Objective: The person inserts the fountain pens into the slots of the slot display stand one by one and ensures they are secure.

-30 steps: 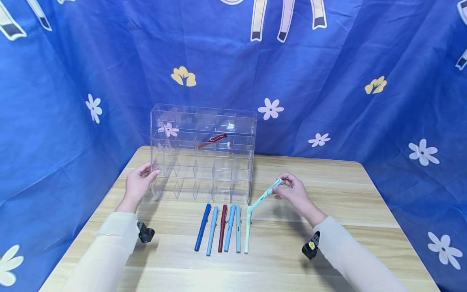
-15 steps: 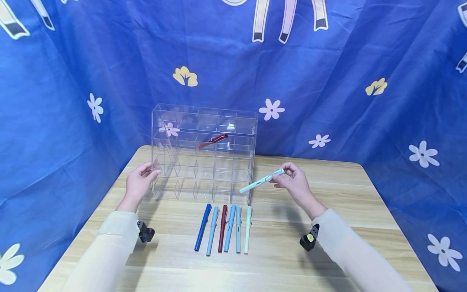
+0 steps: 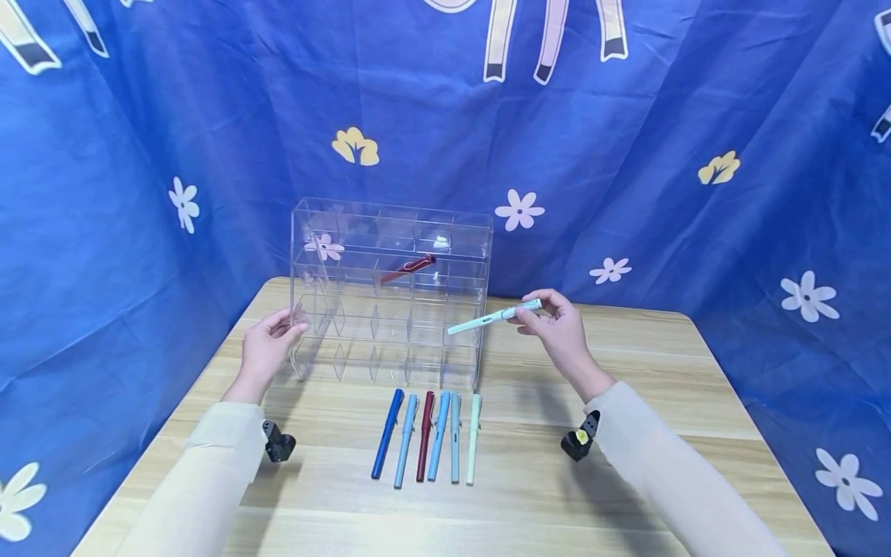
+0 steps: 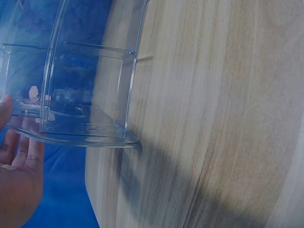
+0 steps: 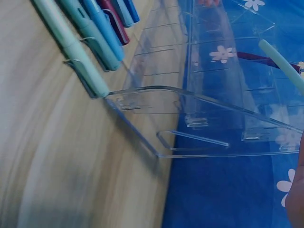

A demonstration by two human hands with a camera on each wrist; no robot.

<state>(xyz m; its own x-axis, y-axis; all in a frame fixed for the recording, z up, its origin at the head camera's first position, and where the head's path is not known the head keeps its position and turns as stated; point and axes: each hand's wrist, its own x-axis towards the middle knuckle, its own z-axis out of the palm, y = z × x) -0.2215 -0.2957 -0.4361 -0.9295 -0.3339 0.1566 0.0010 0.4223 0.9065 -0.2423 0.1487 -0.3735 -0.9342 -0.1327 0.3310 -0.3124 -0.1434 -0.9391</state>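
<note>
My right hand [image 3: 561, 325] pinches a pale mint pen [image 3: 480, 319] by its clip end, up off the table. The pen's free end points left and overlaps the right part of a clear acrylic display rack [image 3: 390, 337] in the head view. With thumb and fingers on either side of the panel, my left hand [image 3: 267, 346] grips the rack's left side [image 4: 85, 141]. A dark red pen [image 3: 407, 269] lies slanted in an upper row of the rack. In the right wrist view, the held pen [image 5: 281, 64] shows at the right edge, with only a sliver of hand.
Several capped pens lie side by side before the rack: a dark blue pen [image 3: 387, 435], a red pen [image 3: 425, 437], light blue ones [image 3: 406, 441] and a pale green pen [image 3: 473, 439] at the right end. Blue patterned cloth [image 3: 599, 155] hangs around the wooden table [image 3: 334, 495].
My right hand has lifted the mint pen away from the row, up and leftward towards the rack, turning it nearly level. The left hand stays on the rack's side.
</note>
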